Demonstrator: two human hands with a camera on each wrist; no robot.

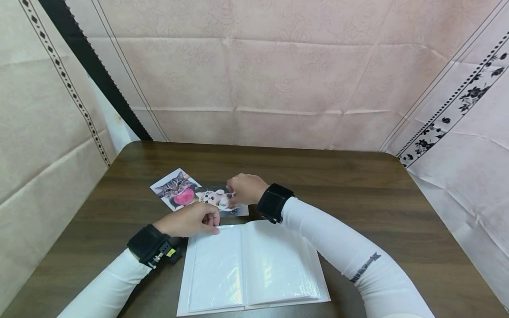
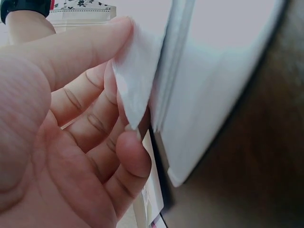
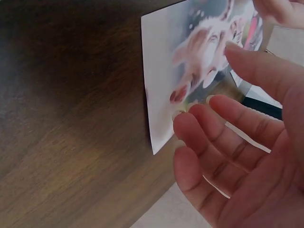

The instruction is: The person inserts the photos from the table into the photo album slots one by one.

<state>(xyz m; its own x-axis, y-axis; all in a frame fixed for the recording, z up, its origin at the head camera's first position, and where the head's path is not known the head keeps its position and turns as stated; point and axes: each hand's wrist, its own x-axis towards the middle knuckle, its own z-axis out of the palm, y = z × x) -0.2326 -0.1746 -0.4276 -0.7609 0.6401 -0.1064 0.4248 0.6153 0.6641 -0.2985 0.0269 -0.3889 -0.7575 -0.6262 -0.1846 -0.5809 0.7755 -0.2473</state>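
A photo album (image 1: 278, 260) with white pages and clear pockets lies spread on the table. My left hand (image 1: 195, 220) pinches the top left corner of a clear page (image 2: 137, 71) between thumb and fingers, as the left wrist view shows close up. Beyond the album lies a picture card of a white kitten (image 1: 216, 198), partly overlapping another card of a grey cat with a pink ball (image 1: 175, 190). Over the kitten card's right side is my right hand (image 1: 248, 189). In the right wrist view its fingertips are right at the card's edge, with thumb and fingers apart.
The brown wooden table (image 1: 358, 198) extends around the album and cards. Pale patterned cloth (image 1: 278, 88) hangs behind its far edge and at both sides. Black wrist bands (image 1: 275, 202) sit at both cuffs.
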